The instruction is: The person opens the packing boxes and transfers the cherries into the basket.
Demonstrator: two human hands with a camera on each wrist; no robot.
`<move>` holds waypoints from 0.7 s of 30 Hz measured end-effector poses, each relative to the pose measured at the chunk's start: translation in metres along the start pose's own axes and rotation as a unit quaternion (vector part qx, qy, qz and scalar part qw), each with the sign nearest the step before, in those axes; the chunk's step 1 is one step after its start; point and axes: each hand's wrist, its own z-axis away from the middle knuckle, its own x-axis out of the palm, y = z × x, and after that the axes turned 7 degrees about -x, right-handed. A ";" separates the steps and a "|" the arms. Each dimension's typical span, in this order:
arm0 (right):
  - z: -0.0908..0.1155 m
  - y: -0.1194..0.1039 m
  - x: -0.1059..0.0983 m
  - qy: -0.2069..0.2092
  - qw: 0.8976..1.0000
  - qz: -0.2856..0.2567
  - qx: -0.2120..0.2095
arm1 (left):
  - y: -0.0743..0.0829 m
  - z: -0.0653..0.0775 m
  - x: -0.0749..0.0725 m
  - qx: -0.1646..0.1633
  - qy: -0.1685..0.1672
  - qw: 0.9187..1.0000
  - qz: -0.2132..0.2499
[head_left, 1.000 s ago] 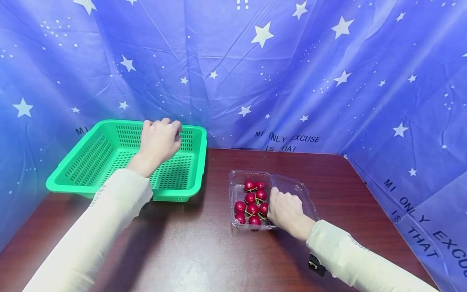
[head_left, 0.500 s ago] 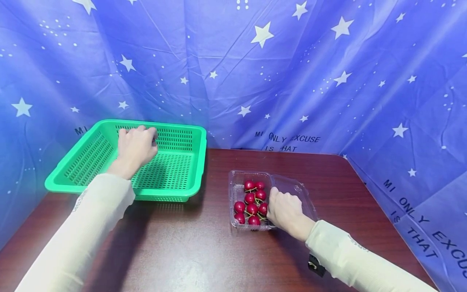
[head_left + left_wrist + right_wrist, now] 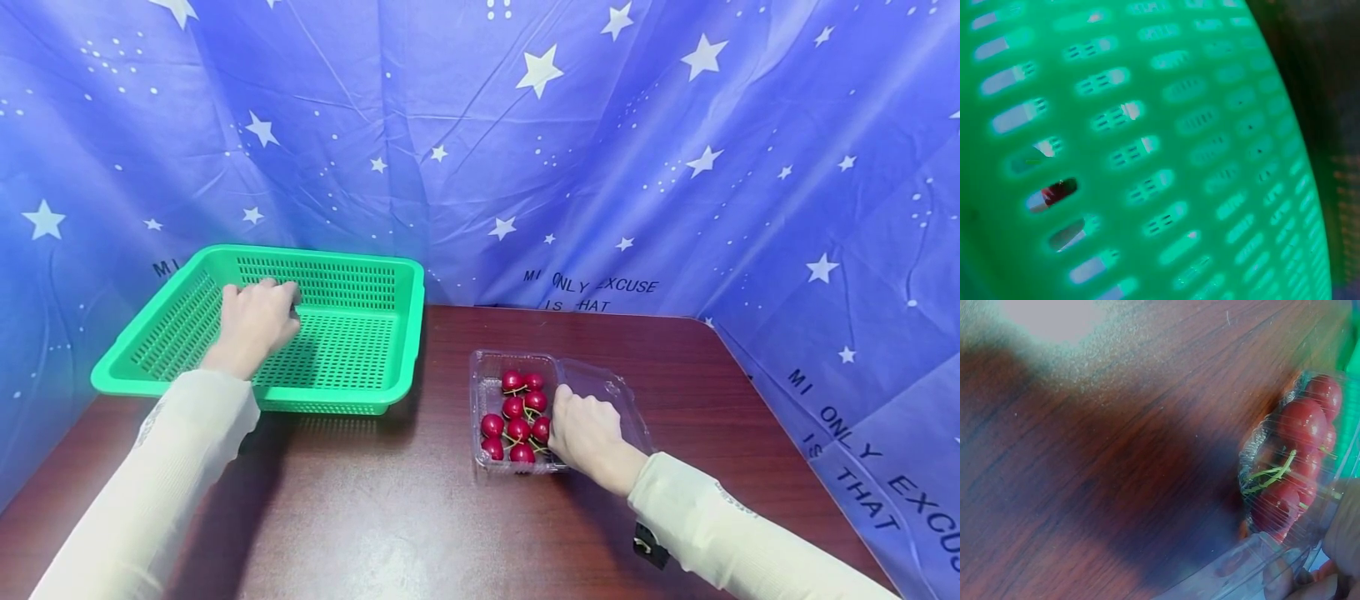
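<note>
My left hand [image 3: 257,323] reaches over the near rim of a green slotted plastic basket [image 3: 414,346], its fingers curled inside. Through one slot in the left wrist view shows a dark red cherry [image 3: 1057,192] at those fingers; the rest of it is hidden. My right hand [image 3: 587,429] grips the right edge of a clear plastic box [image 3: 477,392], where its hinged lid lies folded open. Several red cherries [image 3: 518,429] with green stems sit in that box. The right wrist view shows the fingertips [image 3: 1307,592] on the box's edge.
Both the basket and the box stand on a dark red-brown wooden table [image 3: 420,517]. A blue curtain [image 3: 450,100] with white stars surrounds its back and sides. A dark wrist device [image 3: 649,546] hangs under the right sleeve.
My left hand has moved left and lower into the basket, fingers still curled. The right hand, the box and its cherries have stayed where they were.
</note>
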 end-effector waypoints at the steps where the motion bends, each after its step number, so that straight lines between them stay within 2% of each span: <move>1: 0.000 0.000 0.000 0.000 1.000 0.000 0.000 | -0.001 0.001 0.001 0.002 -0.004 1.000 -0.003; 6: -0.001 0.000 0.000 0.005 1.000 0.000 -0.002 | -0.003 0.003 0.005 0.008 -0.028 0.999 -0.022; 16: 0.000 0.000 0.001 0.006 1.000 0.000 -0.001 | -0.010 0.002 0.010 0.006 -0.107 0.994 -0.038; 21: 0.000 0.000 0.001 0.005 1.000 0.000 0.000 | -0.013 0.002 0.011 -0.001 -0.113 0.993 -0.037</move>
